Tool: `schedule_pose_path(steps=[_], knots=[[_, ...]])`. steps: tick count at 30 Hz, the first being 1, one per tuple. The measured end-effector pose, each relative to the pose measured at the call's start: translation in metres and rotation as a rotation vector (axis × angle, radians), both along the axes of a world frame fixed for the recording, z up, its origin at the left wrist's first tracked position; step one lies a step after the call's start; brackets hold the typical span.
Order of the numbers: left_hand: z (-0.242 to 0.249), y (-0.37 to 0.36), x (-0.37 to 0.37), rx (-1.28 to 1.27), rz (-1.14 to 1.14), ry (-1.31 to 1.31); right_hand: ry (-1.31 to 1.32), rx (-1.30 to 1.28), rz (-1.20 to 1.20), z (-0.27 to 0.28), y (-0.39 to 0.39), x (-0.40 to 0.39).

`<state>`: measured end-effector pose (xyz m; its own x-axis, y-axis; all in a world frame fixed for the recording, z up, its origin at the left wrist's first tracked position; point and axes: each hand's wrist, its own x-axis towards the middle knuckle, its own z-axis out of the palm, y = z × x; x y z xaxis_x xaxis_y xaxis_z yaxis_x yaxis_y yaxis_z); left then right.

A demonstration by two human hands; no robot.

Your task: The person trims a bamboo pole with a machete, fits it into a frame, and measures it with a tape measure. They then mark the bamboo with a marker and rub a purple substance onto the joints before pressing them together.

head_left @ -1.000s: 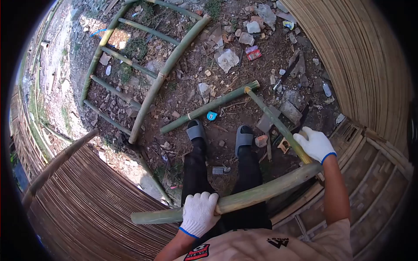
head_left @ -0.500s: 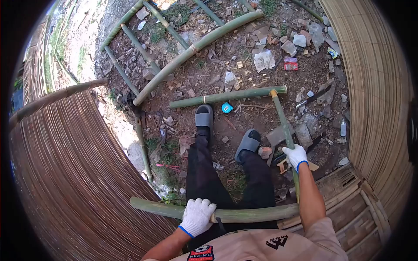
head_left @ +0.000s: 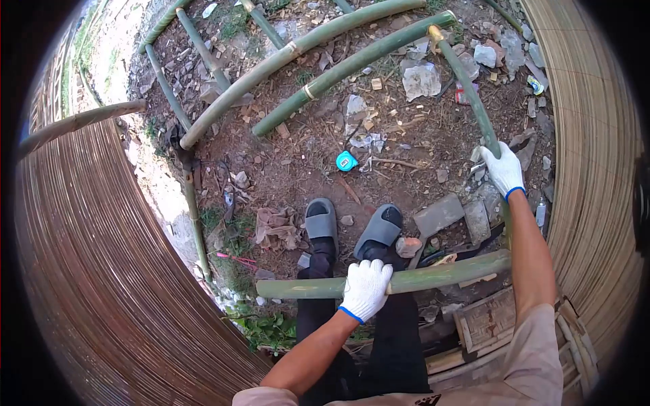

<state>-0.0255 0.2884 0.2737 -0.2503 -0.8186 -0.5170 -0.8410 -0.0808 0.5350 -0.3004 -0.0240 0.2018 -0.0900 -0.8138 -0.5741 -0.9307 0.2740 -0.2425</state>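
Observation:
My gloved left hand (head_left: 366, 289) is closed around a thick green bamboo pole (head_left: 447, 273) that lies crosswise in front of my legs. Farther forward, my gloved right hand (head_left: 502, 169) grips a thinner bamboo crosspiece (head_left: 467, 88). At its far end the crosspiece meets a second thick bamboo pole (head_left: 365, 64), with a pale tip showing at the joint. Its near end runs behind my right forearm toward the first pole; that joint is hidden. A turquoise tape measure (head_left: 346, 161) lies on the dirt beyond my feet.
Beyond the far pole lies a ladder-like bamboo frame (head_left: 250, 84) with several rungs. Rolled slatted screens stand at left (head_left: 115, 250) and right (head_left: 589, 135). Stones (head_left: 420, 81), bricks (head_left: 439, 215) and wood chips litter the ground. A woven bamboo panel (head_left: 491, 321) sits at lower right.
Both hands have moved forward with the joined bamboo pieces, and the far pole is now beside the ladder-like frame. My left foot has drawn back beside the right.

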Motion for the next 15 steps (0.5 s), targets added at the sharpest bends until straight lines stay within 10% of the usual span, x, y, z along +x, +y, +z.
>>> schedule_pose_path(steps=[15], knots=[[-0.236, 0.014, -0.029, 0.321, -0.158, 0.072, 0.033, -0.017, 0.106, -0.226, 0.057, -0.066]])
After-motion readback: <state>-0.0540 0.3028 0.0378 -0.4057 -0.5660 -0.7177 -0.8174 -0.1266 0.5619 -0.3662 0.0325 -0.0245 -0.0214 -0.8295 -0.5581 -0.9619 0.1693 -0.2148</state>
